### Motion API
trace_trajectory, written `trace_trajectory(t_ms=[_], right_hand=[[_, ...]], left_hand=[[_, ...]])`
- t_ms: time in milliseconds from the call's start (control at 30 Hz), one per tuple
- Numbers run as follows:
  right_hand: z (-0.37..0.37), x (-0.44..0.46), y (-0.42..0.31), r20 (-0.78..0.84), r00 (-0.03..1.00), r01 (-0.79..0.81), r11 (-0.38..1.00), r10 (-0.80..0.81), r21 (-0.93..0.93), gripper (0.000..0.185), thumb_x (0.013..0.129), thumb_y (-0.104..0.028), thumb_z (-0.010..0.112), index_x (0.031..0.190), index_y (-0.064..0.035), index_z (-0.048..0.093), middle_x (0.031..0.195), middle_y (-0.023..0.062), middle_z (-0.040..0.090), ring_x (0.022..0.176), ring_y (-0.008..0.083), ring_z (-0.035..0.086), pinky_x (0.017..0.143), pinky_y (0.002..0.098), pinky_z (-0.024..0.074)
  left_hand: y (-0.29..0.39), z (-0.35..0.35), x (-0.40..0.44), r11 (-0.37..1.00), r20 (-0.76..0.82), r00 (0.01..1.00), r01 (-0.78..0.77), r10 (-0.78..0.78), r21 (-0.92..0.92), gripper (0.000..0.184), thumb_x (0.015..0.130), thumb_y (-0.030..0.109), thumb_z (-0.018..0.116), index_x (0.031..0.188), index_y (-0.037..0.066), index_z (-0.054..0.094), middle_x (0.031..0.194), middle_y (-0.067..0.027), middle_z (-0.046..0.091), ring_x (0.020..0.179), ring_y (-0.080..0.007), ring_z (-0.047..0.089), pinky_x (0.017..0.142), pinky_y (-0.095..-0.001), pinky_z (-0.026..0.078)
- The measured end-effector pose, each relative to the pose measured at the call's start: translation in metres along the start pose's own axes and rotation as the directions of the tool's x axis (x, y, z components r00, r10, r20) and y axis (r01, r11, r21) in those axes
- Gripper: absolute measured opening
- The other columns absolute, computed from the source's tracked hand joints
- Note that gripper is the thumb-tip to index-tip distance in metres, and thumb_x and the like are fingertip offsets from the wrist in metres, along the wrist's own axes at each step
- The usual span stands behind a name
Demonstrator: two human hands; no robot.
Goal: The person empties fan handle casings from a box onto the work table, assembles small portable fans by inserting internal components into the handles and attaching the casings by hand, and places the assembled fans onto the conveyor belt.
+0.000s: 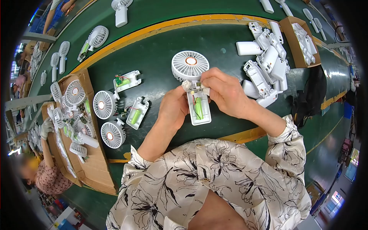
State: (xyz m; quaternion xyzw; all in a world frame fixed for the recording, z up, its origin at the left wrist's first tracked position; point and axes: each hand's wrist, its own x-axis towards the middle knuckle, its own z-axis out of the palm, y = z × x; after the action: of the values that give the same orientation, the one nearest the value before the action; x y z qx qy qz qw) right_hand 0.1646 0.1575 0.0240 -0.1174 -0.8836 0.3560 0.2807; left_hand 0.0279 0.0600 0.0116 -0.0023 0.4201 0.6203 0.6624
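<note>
A white handheld fan (190, 66) with an orange ring at its hub lies in front of me, its handle housing (201, 117) open. Inside the housing sit a green battery cell (198, 108) and thin wires. My left hand (172, 105) grips the fan's neck from the left, with thumb and finger closed. From the right, my right hand (226, 92) pinches at the neck, near a small circuit board (198, 85). White coverings show on some of the fingertips. What lies right under the fingertips is partly hidden.
Two more fans with open housings (137, 112) lie at left, beside a cardboard box (103, 168) of fan parts. White handle shells (264, 61) are piled at right, near a smaller box (311, 57). Fans line the green belt (153, 11) beyond the yellow edge. A gloved co-worker's hand (46, 128) is at far left.
</note>
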Motion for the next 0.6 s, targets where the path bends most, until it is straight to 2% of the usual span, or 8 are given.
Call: trace_trajectory(t_ms=[33, 133, 200, 600], right_hand=[[-0.0016, 0.0015, 0.0001, 0.001, 1.0, -0.002, 1.0, 0.002, 0.001, 0.018, 0.064, 0.011, 0.052, 0.079, 0.003, 0.049, 0.09, 0.0115, 0.049, 0.076, 0.0314, 0.052, 0.06, 0.0374, 0.0445], [-0.0042, 0.0047, -0.0019, 0.06, 0.998, -0.029, 1.0, 0.029, 0.003, 0.017, 0.064, 0.011, 0.051, 0.079, 0.0038, 0.049, 0.091, 0.012, 0.048, 0.076, 0.0317, 0.052, 0.061, 0.0378, 0.0444], [-0.0042, 0.0064, -0.0034, 0.089, 0.995, -0.038, 0.999, 0.039, -0.02, 0.02, 0.064, 0.015, 0.047, 0.081, 0.0042, 0.05, 0.091, 0.0121, 0.048, 0.077, 0.0283, 0.053, 0.064, 0.0324, 0.0441], [-0.0032, 0.0113, -0.0045, 0.154, 0.985, -0.08, 0.997, 0.081, -0.014, 0.018, 0.065, 0.015, 0.046, 0.079, 0.0049, 0.05, 0.093, 0.0123, 0.048, 0.078, 0.0287, 0.052, 0.065, 0.0327, 0.0436]], left_hand=[[0.0005, -0.0004, -0.0005, 1.0, 0.044, 0.999, -0.001, 0.001, -0.014, 0.029, 0.086, 0.016, 0.042, 0.105, -0.005, 0.049, 0.097, -0.0127, 0.058, 0.085, -0.0214, 0.06, 0.073, -0.0341, 0.049], [0.0003, -0.0032, 0.0006, 1.0, 0.047, 0.999, 0.006, -0.005, -0.016, 0.031, 0.087, 0.017, 0.042, 0.105, -0.006, 0.049, 0.098, -0.0137, 0.058, 0.087, -0.0224, 0.06, 0.074, -0.0348, 0.049], [0.0009, -0.0028, 0.0003, 1.0, 0.041, 0.999, 0.007, -0.007, -0.009, 0.031, 0.087, 0.018, 0.042, 0.105, -0.006, 0.048, 0.098, -0.014, 0.058, 0.086, -0.0229, 0.06, 0.074, -0.0349, 0.05], [0.0026, -0.0066, 0.0009, 0.999, 0.063, 0.997, 0.044, -0.044, 0.0, 0.033, 0.087, 0.019, 0.041, 0.104, -0.008, 0.048, 0.093, -0.0164, 0.059, 0.08, -0.0257, 0.062, 0.067, -0.0358, 0.053]])
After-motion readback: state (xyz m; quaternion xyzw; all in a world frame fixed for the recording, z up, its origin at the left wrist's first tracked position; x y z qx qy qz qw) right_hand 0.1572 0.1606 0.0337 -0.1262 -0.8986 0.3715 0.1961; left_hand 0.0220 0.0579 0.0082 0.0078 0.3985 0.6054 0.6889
